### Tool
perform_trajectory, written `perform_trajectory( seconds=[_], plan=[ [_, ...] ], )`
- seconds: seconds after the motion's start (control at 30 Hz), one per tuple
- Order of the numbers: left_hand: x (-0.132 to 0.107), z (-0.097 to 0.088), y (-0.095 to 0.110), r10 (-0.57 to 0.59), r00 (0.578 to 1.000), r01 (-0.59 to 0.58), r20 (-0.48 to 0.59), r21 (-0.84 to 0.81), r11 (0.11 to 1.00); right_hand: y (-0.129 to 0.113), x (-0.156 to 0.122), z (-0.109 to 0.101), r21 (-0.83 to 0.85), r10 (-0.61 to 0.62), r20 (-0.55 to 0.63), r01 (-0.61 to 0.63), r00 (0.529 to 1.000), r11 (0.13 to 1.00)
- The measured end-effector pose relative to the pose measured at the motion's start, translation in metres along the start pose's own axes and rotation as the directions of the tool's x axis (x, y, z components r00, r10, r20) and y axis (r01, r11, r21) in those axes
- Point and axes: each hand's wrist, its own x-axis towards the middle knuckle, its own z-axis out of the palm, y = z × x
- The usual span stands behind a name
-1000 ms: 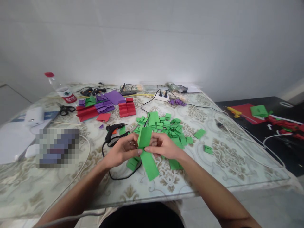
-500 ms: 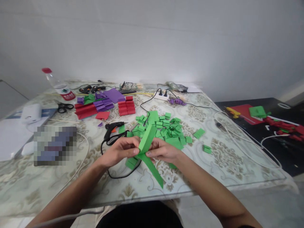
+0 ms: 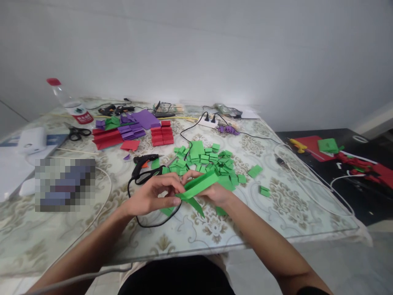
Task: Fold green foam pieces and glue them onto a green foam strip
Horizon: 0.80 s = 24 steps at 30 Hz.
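Note:
A folded green paper strip [image 3: 201,184] is held above the table, one part rising to the right and another hanging down behind it. My left hand [image 3: 155,194] pinches its left end between thumb and fingers. Behind the strip, my right hand [image 3: 215,192] is curled against it with the fingertips close to my left hand; the paper hides its thumb and part of the fingers. Past my hands lies a pile of small folded green paper pieces [image 3: 225,159]. Black-handled scissors [image 3: 145,175] and a black glue gun [image 3: 143,163] lie beyond my left hand.
Red folded papers [image 3: 162,134] and purple papers [image 3: 146,119] lie farther back. A power strip [image 3: 208,121] has black plugs in it. At back left stands a bottle [image 3: 73,106]. White cables [image 3: 307,178] run over the right edge toward a dark surface [image 3: 344,192].
The upper part of the green strip has swung down to the right. My right hand has shifted behind it, and the hanging part shows less. The view has moved slightly.

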Motion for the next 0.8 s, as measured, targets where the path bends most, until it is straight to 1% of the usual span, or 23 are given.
perform_trajectory(
  seconds=[0.17, 0.27, 0.37, 0.43, 0.5, 0.57, 0.67, 0.73, 0.8],
  plan=[
    [0.0000, 0.0017, -0.0036, 0.048, 0.998, -0.045, -0.028, 0.083, 0.996, -0.0012, -0.0007, 0.0005, -0.015, 0.013, 0.011, -0.013, 1.000, 1.000],
    [-0.0007, 0.0018, -0.0058, 0.059, 0.997, -0.054, -0.043, 0.099, 0.994, -0.0009, -0.0028, -0.0001, -0.018, 0.021, 0.026, -0.021, 0.999, 1.000],
    [-0.0013, 0.0010, -0.0068, 0.037, 0.999, -0.034, -0.037, 0.085, 0.996, -0.0009, -0.0051, -0.0008, 0.016, 0.033, 0.091, -0.034, 0.995, 0.999],
    [-0.0014, 0.0006, -0.0064, 0.025, 0.999, -0.022, -0.031, 0.068, 0.997, -0.0012, -0.0062, -0.0008, 0.037, 0.032, 0.143, -0.037, 0.989, 0.999],
    [-0.0015, 0.0007, -0.0054, 0.013, 1.000, -0.011, -0.029, 0.045, 0.999, -0.0014, -0.0066, -0.0004, 0.044, 0.019, 0.158, -0.026, 0.987, 0.999],
    [-0.0020, 0.0009, -0.0044, -0.015, 0.999, 0.016, -0.032, 0.021, 1.000, -0.0011, -0.0063, -0.0001, 0.041, 0.002, 0.143, -0.008, 0.990, 0.999],
    [-0.0034, 0.0017, -0.0042, -0.086, 0.996, 0.085, -0.035, -0.020, 0.996, -0.0001, -0.0050, -0.0004, 0.033, -0.013, 0.140, 0.008, 0.990, 0.999],
    [-0.0043, 0.0025, -0.0049, -0.129, 0.991, 0.127, -0.024, -0.083, 0.988, 0.0000, -0.0045, -0.0009, 0.013, -0.016, 0.138, 0.014, 0.990, 1.000],
    [-0.0046, 0.0036, -0.0057, -0.147, 0.989, 0.144, -0.008, -0.166, 0.976, -0.0010, -0.0046, -0.0013, -0.024, -0.002, 0.106, 0.004, 0.994, 1.000]
  ],
)
